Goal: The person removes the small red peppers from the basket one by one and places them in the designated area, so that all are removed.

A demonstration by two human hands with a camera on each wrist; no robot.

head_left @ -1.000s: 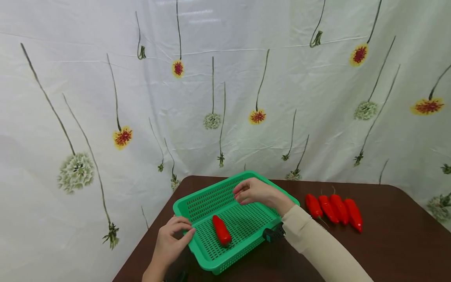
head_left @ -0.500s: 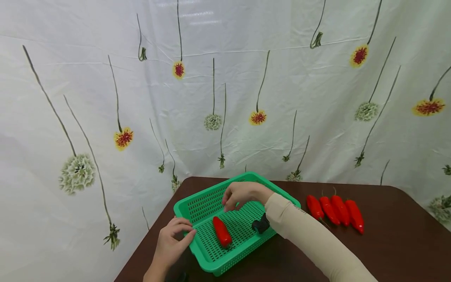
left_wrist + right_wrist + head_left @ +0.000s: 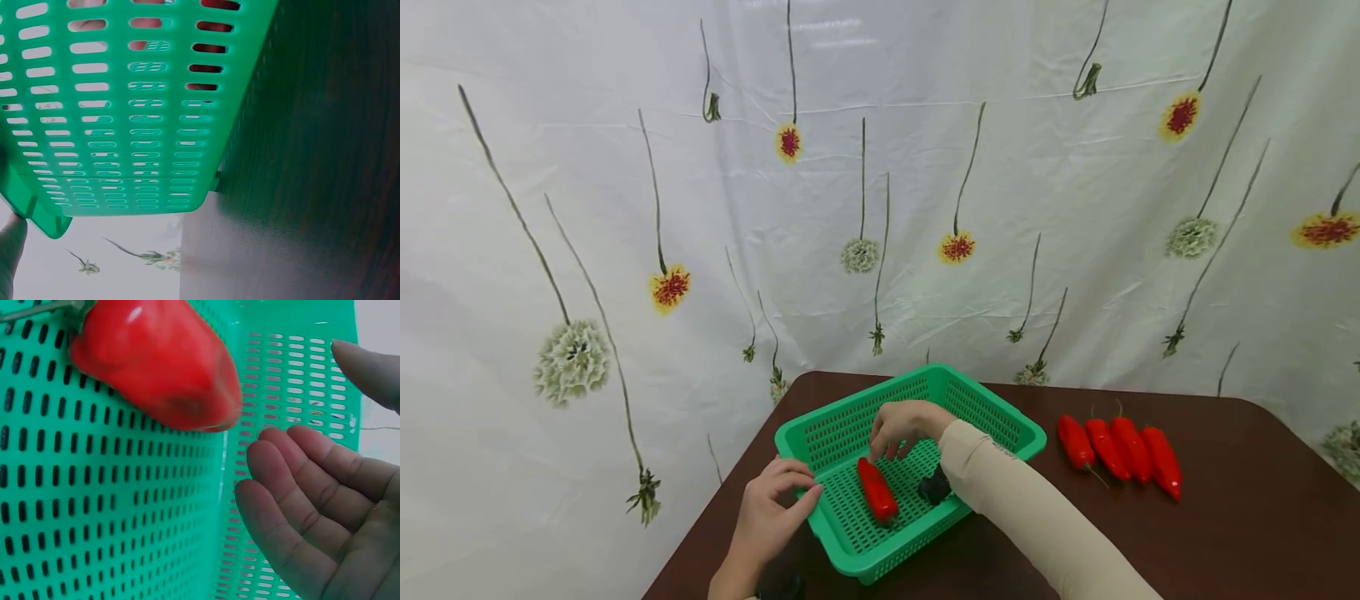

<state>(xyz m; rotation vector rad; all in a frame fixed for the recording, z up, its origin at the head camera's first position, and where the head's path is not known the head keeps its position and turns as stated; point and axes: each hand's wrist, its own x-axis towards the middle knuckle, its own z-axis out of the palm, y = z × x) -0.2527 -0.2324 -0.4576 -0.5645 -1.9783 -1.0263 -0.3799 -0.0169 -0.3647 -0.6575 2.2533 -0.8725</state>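
A green plastic basket (image 3: 880, 575) sits on the dark table, holding one red pepper (image 3: 877, 492). My left hand (image 3: 769, 508) holds the basket's left rim, thumb and fingers at the edge. In the left wrist view, a digit (image 3: 14, 240) touches the rim from outside and the slotted wall fills much of the picture. Inside the basket, my right hand (image 3: 901, 427) hovers just behind the pepper's far tip. The right wrist view shows its fingers (image 3: 272, 515) loosely bent and thumb apart, with a gap between them and the red pepper (image 3: 162, 356).
Several more red peppers (image 3: 1126, 450) lie side by side on the dark brown table (image 3: 1225, 533), right of the basket. Behind the table hangs a white curtain (image 3: 895, 75) printed with flowers.
My right hand has moved left and down inside the basket, toward the pepper's far tip. The left hand stays on the rim, and the view has shifted slightly.
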